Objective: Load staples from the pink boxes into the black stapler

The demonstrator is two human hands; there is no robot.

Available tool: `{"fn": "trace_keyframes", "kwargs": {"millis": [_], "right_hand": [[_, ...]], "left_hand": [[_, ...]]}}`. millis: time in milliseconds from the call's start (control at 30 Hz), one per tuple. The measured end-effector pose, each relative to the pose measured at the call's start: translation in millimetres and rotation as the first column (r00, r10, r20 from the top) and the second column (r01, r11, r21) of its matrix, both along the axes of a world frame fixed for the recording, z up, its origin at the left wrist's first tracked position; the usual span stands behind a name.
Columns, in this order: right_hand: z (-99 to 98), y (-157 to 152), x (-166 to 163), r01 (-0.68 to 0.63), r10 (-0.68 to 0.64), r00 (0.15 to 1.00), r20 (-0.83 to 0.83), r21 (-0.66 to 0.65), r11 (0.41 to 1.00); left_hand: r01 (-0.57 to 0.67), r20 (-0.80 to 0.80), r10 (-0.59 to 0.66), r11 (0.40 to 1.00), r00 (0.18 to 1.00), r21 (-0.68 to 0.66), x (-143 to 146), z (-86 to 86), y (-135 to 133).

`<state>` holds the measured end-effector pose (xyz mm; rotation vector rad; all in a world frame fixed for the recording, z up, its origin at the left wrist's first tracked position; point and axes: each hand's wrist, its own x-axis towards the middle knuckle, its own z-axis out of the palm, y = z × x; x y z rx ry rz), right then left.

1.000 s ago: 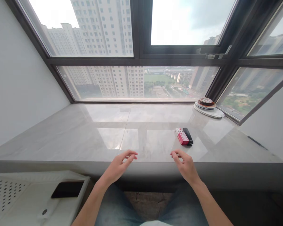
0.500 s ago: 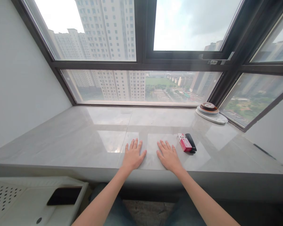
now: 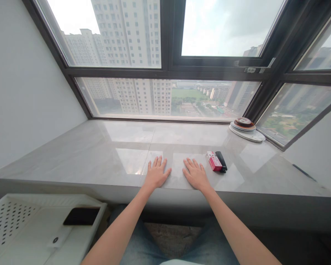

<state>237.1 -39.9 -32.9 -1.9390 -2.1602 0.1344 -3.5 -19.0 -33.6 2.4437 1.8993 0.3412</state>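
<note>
Both palms rest flat on the glossy pale stone windowsill [image 3: 99, 158], near its front edge. My left hand [image 3: 156, 173] has its fingers spread and holds nothing. To its right, across a small gap, my right hand [image 3: 195, 174] lies the same way, also holding nothing. Just right of that hand is a small red and white box [image 3: 214, 162]. A black stapler [image 3: 221, 162] lies alongside the box, close against it.
In the far right corner of the sill stands a stack of plates or lids [image 3: 245, 129]. A thin dark strip [image 3: 304, 172] lies by the right wall. At lower left, a white plastic basket [image 3: 19, 198] holds a dark phone-like slab [image 3: 81, 216]. Window frames [image 3: 165, 73] border the back.
The camera view has shifted slightly, so the sill and the things on it appear a little higher. Both hands stay flat in the same places on the sill.
</note>
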Motion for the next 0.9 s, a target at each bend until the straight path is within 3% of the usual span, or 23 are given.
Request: {"fn": "trace_keyframes", "kwargs": {"millis": [467,900], "right_hand": [[-0.8,-1.3,1.0,-0.009,0.01,0.999,-0.041,0.02,1.0],[-11.4,2.3,13.1,0.004,0.084,0.925,-0.371,0.231,0.973]], "left_hand": [[0.0,0.031,0.0,1.0,1.0,0.01,-3.1,-2.6,5.1],[-0.003,0.088,0.001,1.0,0.996,0.026,-3.8,-10.4,23.6]]}}
